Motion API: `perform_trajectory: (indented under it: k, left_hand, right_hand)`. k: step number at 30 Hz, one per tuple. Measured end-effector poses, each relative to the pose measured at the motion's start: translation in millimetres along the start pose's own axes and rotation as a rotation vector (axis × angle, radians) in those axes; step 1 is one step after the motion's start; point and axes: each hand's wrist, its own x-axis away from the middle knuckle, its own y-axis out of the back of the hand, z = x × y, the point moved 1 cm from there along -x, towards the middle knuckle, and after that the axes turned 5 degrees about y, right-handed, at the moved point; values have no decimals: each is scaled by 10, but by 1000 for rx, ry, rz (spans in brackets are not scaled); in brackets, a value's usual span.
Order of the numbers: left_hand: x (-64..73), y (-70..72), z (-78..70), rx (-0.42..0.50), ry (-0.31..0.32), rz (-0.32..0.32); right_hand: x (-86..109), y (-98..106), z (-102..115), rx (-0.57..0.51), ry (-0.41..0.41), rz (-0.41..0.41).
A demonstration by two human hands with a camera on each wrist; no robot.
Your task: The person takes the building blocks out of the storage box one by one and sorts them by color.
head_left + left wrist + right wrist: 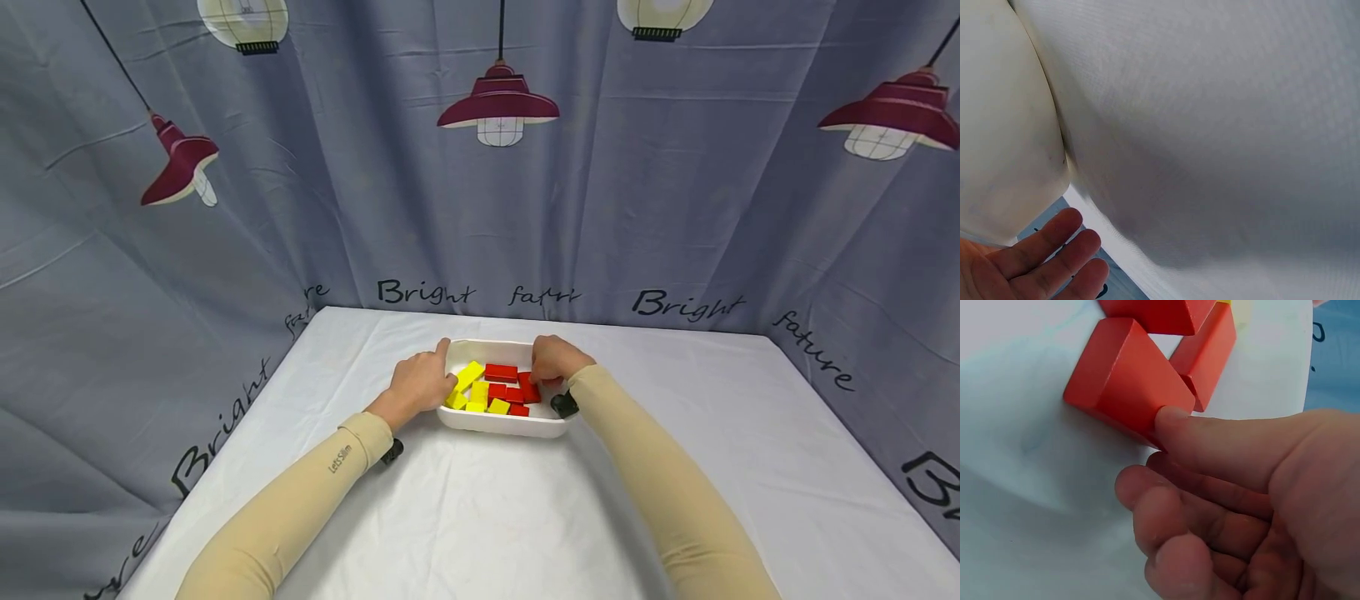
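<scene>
A white oval-cornered container (502, 427) holds several yellow blocks (471, 375) on its left side and several red blocks (501, 372) towards its right. My left hand (420, 382) grips the container's left wall, thumb over the rim and index finger along it. In the left wrist view, three of its fingers (1054, 244) show beside the outer wall. Inside the container, my right hand (558, 358) pinches the end of a red block (1129, 381) at the right, thumb on its face. The index fingertip is partly hidden behind the thumb, and the other fingers are curled.
The container stands on a table with a white cloth (495, 517). A grey-blue curtain (360, 167) with printed lamps and lettering hangs behind and along both sides. Small black wrist cameras sit below the sleeves, the right camera (564, 405) over the container's right end.
</scene>
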Motion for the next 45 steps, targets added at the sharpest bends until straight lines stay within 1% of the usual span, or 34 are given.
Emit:
perform_trajectory:
  k: [3, 9, 18, 20, 25, 27, 36, 40, 45]
  left_hand:
    - [-2, -3, -4, -2, 0, 1]
    - [-16, -7, -3, 3, 4, -2]
    - [-11, -15, 9, -5, -6, 1]
    - [-12, -19, 11, -5, -9, 2]
    - [-28, -21, 20, -11, -7, -4]
    - [-33, -21, 22, -11, -5, -3]
    - [-13, -20, 17, -9, 4, 16]
    - [-6, -16, 12, -10, 4, 16]
    - [-5, 2, 8, -4, 0, 10]
  right_hand:
    - [-12, -9, -5, 7, -1, 6]
    - [-24, -18, -1, -26, -17, 40]
    - [18, -15, 14, -30, 76, 91]
    - [43, -12, 17, -26, 70, 95]
    - [106, 1, 29, -56, 13, 122]
    - [118, 3, 35, -64, 8, 128]
    - [73, -30, 54, -56, 74, 103]
    - [69, -29, 58, -50, 62, 94]
    - [98, 4, 51, -12, 9, 88]
